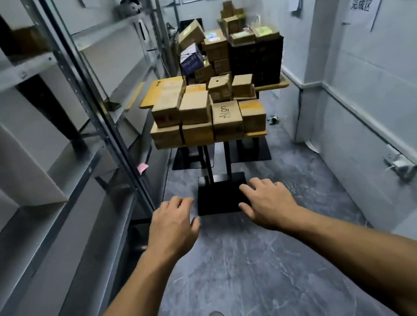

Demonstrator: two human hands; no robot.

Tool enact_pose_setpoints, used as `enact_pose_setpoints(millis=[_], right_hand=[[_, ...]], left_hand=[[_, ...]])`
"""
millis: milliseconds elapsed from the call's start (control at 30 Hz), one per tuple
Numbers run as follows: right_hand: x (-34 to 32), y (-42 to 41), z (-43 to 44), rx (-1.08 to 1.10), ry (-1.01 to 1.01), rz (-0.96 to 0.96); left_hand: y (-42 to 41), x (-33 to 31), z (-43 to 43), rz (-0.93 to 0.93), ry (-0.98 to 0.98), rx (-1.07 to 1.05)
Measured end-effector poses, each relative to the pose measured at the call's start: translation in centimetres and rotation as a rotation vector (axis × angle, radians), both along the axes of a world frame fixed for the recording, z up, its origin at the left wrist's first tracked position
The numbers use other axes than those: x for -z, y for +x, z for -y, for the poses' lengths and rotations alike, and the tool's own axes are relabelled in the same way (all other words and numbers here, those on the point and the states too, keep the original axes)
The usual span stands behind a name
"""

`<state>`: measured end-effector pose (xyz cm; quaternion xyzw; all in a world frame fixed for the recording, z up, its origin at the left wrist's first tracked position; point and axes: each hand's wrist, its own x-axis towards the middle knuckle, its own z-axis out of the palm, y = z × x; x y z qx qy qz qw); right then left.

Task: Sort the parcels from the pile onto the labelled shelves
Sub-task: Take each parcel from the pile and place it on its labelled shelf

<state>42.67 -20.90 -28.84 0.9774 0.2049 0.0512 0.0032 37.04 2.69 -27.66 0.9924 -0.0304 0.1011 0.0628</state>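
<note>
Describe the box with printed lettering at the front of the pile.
The lettered box is closed brown cardboard, with dark print reading roughly "Align" across its top. It sits upright in the front row on the table, flanked closely by other boxes. The left hand and right hand are short of it, holding nothing.

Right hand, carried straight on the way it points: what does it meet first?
Probably the front boxes on the near table, about the Align box. The right hand is open and empty, and nothing shows between. Depth is unclear.
</note>
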Motion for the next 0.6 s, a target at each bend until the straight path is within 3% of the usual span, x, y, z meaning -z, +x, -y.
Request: enact_pose_setpoints(millis=[400, 600], right_hand=[[-2.4, 20.7, -4.2, 0.115, 0.058, 0.031], [-2.1, 27.5, -5.4, 0.115, 0.049, -0.021]], left_hand=[[24.9, -2.5, -4.0, 0.082, 0.044, 0.156], [32.5, -2.3, -5.3, 0.016, 0.049, 0.204]])
